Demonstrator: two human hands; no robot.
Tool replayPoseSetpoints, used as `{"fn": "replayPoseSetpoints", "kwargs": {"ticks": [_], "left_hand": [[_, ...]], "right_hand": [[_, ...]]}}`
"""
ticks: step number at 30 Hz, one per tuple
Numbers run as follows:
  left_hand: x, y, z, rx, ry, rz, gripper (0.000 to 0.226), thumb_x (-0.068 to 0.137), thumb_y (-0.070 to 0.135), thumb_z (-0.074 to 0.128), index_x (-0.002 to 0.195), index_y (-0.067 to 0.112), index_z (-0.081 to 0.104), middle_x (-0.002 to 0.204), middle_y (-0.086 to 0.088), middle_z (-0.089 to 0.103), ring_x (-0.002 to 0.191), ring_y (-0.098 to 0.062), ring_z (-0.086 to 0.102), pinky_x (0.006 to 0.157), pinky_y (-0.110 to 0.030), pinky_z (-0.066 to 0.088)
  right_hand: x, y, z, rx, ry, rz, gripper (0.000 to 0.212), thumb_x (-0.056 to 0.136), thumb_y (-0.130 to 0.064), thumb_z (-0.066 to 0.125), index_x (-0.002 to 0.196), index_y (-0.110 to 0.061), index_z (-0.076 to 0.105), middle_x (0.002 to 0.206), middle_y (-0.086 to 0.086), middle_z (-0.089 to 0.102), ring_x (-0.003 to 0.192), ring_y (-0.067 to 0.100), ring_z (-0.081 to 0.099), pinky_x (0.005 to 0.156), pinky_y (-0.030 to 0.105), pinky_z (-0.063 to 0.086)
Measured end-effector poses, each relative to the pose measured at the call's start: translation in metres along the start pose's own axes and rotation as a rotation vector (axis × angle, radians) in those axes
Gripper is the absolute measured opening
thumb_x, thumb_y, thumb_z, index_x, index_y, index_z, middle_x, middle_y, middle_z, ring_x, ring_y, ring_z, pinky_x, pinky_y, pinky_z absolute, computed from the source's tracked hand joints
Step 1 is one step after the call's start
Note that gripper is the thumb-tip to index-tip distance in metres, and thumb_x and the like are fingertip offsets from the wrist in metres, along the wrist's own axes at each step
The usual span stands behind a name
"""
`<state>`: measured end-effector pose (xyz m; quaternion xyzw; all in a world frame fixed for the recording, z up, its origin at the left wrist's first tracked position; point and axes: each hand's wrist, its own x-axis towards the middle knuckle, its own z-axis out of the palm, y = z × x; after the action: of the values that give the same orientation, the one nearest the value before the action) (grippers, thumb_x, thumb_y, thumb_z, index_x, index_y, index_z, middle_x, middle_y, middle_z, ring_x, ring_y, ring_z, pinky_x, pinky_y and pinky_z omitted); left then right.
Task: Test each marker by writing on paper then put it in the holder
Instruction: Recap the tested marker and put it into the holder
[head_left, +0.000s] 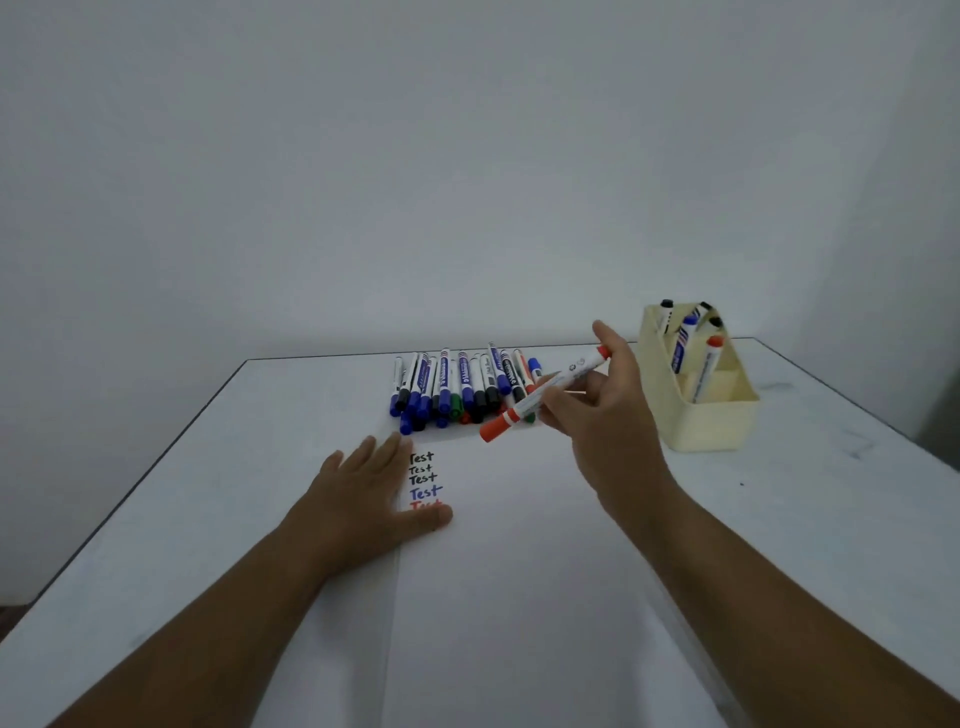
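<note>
Now the right hand (597, 410) is raised above the bench (156, 519) and its fingers (558, 402) are curled around a red marker (545, 393). The marker is held in the air, tilted, with its red cap pointing down and to the left, near the heap of markers. The cap is on.

The left hand (363, 499) lies flat on the sheet of paper (519, 545), with its fingers straight and spread, holding nothing. Its thumb covers part of the lowest written word. On the paper, just beside this hand, I can read the word "Test" (423, 480) written 5 times in a column: 3 in black, 1 in blue and 1 in red at the bottom.

Behind the paper, a heap of markers (462, 387) lies on the bench, with blue, black, green and red caps, all close together and touching.

On the right side of the bench stands a cream holder (706, 415). About 5 markers stand inside it, leaning; 1 has a red cap, 1 a blue cap and the others black caps.
</note>
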<state>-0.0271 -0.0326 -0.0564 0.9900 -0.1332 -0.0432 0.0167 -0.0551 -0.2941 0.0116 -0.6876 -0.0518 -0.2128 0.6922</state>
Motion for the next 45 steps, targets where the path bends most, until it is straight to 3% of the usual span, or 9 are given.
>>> {"fn": "replayPoseSetpoints", "kwargs": {"ticks": [4,14,17,19,25,29,35,41,45], "left_hand": [[0.003,0.003,-0.002,0.025,0.000,-0.007,0.129,0.056,0.104,0.000,0.159,0.027,-0.006,0.167,0.009,-0.010,0.153,-0.013,-0.008,0.124,-0.043,0.004],[0.001,0.006,-0.001,0.038,0.020,-0.005,0.134,0.052,0.104,-0.004,0.160,0.026,-0.003,0.167,0.008,-0.007,0.154,-0.015,-0.003,0.123,-0.041,0.007],[0.001,0.006,-0.002,0.046,0.022,-0.005,0.134,0.051,0.104,-0.006,0.160,0.026,-0.003,0.167,0.008,-0.007,0.154,-0.015,-0.003,0.123,-0.041,0.007],[0.001,0.006,-0.002,0.055,0.023,-0.002,0.135,0.051,0.104,-0.007,0.160,0.026,-0.003,0.167,0.008,-0.007,0.154,-0.016,-0.002,0.123,-0.041,0.008],[-0.001,0.007,-0.003,0.044,0.030,0.002,0.136,0.049,0.104,-0.008,0.160,0.026,-0.003,0.167,0.008,-0.005,0.154,-0.016,-0.001,0.123,-0.040,0.008],[0.000,0.006,-0.003,0.049,0.037,0.004,0.137,0.049,0.104,-0.009,0.160,0.026,-0.002,0.167,0.009,-0.005,0.153,-0.015,0.000,0.123,-0.040,0.009],[0.000,0.007,-0.003,0.042,0.033,-0.003,0.139,0.046,0.105,-0.010,0.160,0.026,-0.002,0.167,0.010,-0.005,0.153,-0.014,-0.001,0.123,-0.039,0.008],[0.001,0.007,-0.002,0.026,0.033,-0.005,0.136,0.048,0.105,-0.006,0.160,0.028,-0.003,0.167,0.011,-0.006,0.153,-0.012,-0.001,0.124,-0.039,0.007],[0.000,0.006,-0.002,0.018,0.030,-0.005,0.135,0.048,0.106,-0.006,0.160,0.030,-0.003,0.166,0.013,-0.008,0.153,-0.012,-0.002,0.124,-0.038,0.007]], "right_hand": [[0.030,-0.026,-0.036,-0.196,0.011,-0.081,0.080,0.096,-0.010,0.063,0.154,-0.046,0.021,0.102,0.011,0.069,0.090,0.022,0.072,0.081,0.054,0.060],[0.086,-0.074,-0.134,-0.726,0.110,-0.214,0.051,0.101,-0.019,0.053,0.143,-0.042,0.035,0.097,0.005,0.068,0.083,0.020,0.066,0.060,0.021,0.050],[0.086,-0.067,-0.147,-0.872,0.023,-0.174,0.039,0.101,-0.020,0.052,0.133,-0.040,0.042,0.095,0.006,0.069,0.080,0.019,0.069,0.068,0.037,0.057],[0.086,-0.062,-0.150,-0.945,-0.028,-0.121,0.029,0.102,-0.020,0.050,0.126,-0.036,0.044,0.095,0.003,0.069,0.073,0.009,0.068,0.058,0.036,0.056],[0.094,-0.043,-0.151,-0.942,-0.101,0.087,0.017,0.102,-0.024,0.043,0.116,-0.028,0.052,0.101,0.006,0.068,0.065,0.016,0.057,0.052,0.026,0.038],[0.097,-0.037,-0.151,-0.898,-0.111,0.120,0.017,0.099,-0.027,0.040,0.106,-0.030,0.056,0.104,0.006,0.069,0.097,0.029,0.066,0.072,0.038,0.049],[0.097,-0.029,-0.153,-0.784,-0.154,0.154,0.022,0.098,-0.025,0.042,0.100,-0.029,0.063,0.107,0.005,0.070,0.098,0.029,0.069,0.090,0.045,0.053],[0.089,-0.031,-0.153,-0.721,-0.213,0.167,0.033,0.104,-0.027,0.038,0.115,-0.020,0.069,0.116,0.009,0.066,0.106,0.026,0.066,0.076,0.026,0.048],[0.089,-0.030,-0.157,-0.776,-0.210,0.164,0.035,0.103,-0.032,0.038,0.109,-0.023,0.070,0.111,0.010,0.070,0.105,0.031,0.066,0.068,0.032,0.040]]}}
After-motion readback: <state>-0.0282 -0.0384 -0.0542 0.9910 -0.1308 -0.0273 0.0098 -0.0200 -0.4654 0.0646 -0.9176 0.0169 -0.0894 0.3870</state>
